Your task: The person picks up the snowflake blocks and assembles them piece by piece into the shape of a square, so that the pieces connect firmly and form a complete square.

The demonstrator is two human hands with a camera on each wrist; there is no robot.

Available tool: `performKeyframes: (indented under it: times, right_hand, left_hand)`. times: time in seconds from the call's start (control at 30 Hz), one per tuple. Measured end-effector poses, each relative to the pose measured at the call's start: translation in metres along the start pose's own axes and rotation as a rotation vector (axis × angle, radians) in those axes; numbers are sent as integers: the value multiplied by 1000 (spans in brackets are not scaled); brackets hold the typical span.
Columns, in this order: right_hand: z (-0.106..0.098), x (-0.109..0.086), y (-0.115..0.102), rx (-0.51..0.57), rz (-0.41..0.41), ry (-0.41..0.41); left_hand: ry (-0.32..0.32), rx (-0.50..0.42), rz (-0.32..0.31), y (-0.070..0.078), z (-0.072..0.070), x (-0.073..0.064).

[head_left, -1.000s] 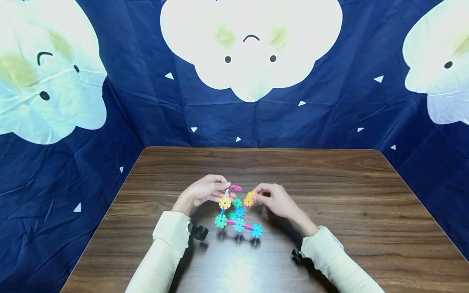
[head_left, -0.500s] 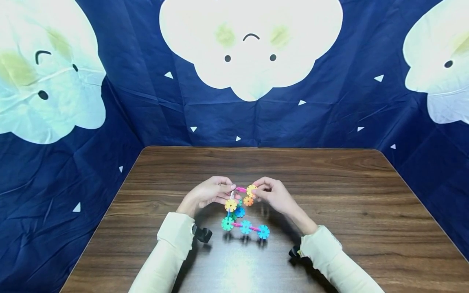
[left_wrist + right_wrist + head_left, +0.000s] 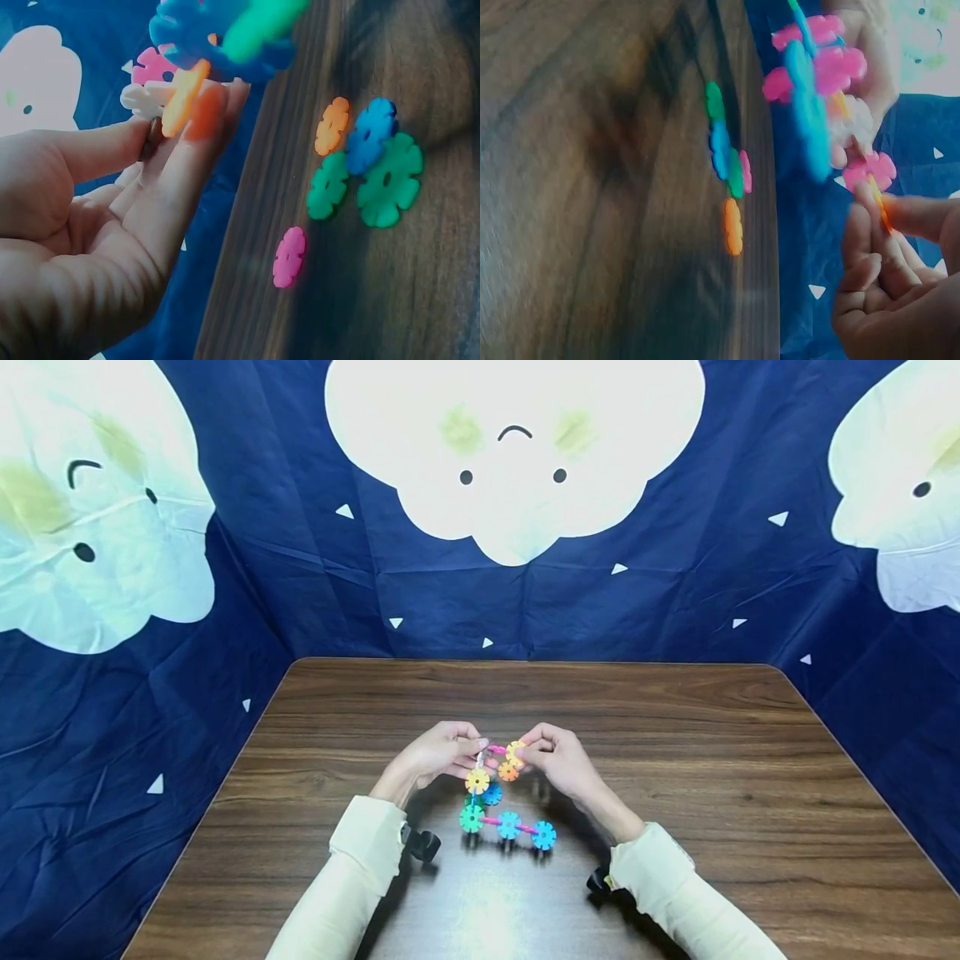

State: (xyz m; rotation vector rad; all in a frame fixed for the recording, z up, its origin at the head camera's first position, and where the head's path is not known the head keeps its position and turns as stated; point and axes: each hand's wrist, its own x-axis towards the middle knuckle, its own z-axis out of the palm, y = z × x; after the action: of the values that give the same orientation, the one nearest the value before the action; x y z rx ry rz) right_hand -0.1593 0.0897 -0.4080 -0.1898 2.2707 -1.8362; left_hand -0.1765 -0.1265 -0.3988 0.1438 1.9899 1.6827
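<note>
My left hand [image 3: 438, 756] pinches a chain of interlocking flower-shaped plastic discs near its white disc [image 3: 144, 100]. From there the chain hangs through a yellow disc [image 3: 477, 781] and a green disc [image 3: 472, 818], then runs right through blue discs [image 3: 508, 825] linked by pink ones. Beyond the left fingertips a pink disc [image 3: 871, 174] sticks out at the chain's upper end. Thumb and fingers of my right hand [image 3: 558, 764] pinch a yellow disc [image 3: 514, 752], its edge against that pink disc. Whether their slots are interlocked, I cannot tell.
Several loose discs lie on the wooden table [image 3: 675, 735] below the hands: orange [image 3: 332, 126], blue [image 3: 372, 135], green [image 3: 390, 180] and pink [image 3: 289, 257]. A blue cloth [image 3: 525, 610] with cloud prints hangs behind the table.
My right hand has lifted the yellow disc from near the loose orange one up to the pink disc's edge. My left hand has shifted the chain slightly right.
</note>
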Motion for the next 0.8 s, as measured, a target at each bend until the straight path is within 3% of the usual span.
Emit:
performKeyframes:
  times: [0.47, 0.8]
  right_hand:
    - [11, -1, 2, 114, -10, 107]
    - [15, 0, 4, 129, -12, 111]
  left_hand:
    - [63, -30, -43, 5, 5, -1]
    - [93, -7, -50, 4, 7, -1]
